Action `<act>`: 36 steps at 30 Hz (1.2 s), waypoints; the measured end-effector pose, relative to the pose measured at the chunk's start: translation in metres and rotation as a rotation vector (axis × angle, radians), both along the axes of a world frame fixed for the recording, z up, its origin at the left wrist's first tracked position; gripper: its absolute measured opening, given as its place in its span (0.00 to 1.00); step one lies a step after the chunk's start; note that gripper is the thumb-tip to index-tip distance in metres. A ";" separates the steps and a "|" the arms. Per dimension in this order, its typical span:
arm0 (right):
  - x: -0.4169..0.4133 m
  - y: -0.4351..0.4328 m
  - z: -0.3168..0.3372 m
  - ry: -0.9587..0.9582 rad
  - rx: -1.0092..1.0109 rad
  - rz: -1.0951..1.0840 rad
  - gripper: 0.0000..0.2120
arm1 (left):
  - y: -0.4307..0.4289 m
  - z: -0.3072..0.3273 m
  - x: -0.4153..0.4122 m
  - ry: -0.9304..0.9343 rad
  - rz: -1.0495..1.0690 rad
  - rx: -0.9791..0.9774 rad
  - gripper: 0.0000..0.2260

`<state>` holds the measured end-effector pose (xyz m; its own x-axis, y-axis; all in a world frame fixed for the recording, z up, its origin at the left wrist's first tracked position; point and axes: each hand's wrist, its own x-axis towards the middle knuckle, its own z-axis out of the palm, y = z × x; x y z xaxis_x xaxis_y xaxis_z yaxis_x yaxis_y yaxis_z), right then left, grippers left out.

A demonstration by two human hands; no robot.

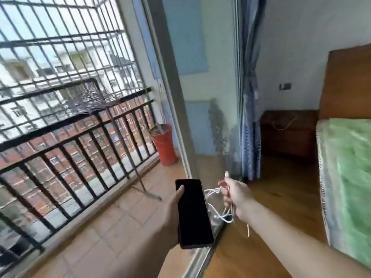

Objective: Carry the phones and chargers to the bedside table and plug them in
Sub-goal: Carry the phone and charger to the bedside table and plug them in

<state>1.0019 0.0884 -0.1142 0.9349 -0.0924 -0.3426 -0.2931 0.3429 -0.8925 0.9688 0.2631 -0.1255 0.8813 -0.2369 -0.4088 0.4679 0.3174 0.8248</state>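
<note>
Flat black phone point(193, 213) clasped in left hand point(173, 215), thumb on screen, tangled white charger cables point(217, 205) fisted in right hand point(235, 197) just beside phone

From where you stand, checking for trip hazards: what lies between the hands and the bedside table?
Head view: only bare wood floor shows between the hands and the bedside table; curtain hangs left, bed right.

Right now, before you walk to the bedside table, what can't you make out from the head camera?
- Phone in the left hand: whether a second one sits behind it is hidden.
- Cables in the right hand: tangled and blurred, so their number and any plug bricks are unclear.
- Wall socket: too small to read.
- Bedside table: dark; the thin cord on top is unclear.
- Bed: cut off by the right edge.
</note>
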 end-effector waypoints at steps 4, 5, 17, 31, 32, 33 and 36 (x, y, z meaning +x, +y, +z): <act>0.042 -0.064 0.015 0.001 -0.086 -0.130 0.16 | -0.067 0.007 0.079 0.008 -0.147 -0.025 0.32; 0.052 -0.079 0.017 0.004 -0.106 -0.162 0.15 | -0.084 0.009 0.097 0.004 -0.180 -0.017 0.32; 0.231 -0.268 0.003 0.063 -0.297 -0.496 0.14 | -0.261 -0.021 0.333 0.058 -0.485 -0.098 0.40; 0.517 -0.442 0.016 0.022 -0.425 -0.557 0.15 | -0.431 0.003 0.637 0.063 -0.503 0.000 0.31; 0.537 -0.458 0.014 0.007 -0.424 -0.559 0.15 | -0.445 0.003 0.655 0.054 -0.506 0.005 0.32; 0.557 -0.476 0.010 -0.007 -0.419 -0.560 0.15 | -0.459 0.001 0.673 0.045 -0.514 0.003 0.32; 0.627 -0.538 -0.007 -0.038 -0.395 -0.562 0.14 | -0.512 -0.006 0.735 0.021 -0.536 0.021 0.33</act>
<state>1.6290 -0.4492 -0.1216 0.7190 -0.6784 -0.1511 -0.1319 0.0804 -0.9880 1.7038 -0.2487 -0.1311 0.6304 -0.6434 -0.4343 0.5764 0.0132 0.8170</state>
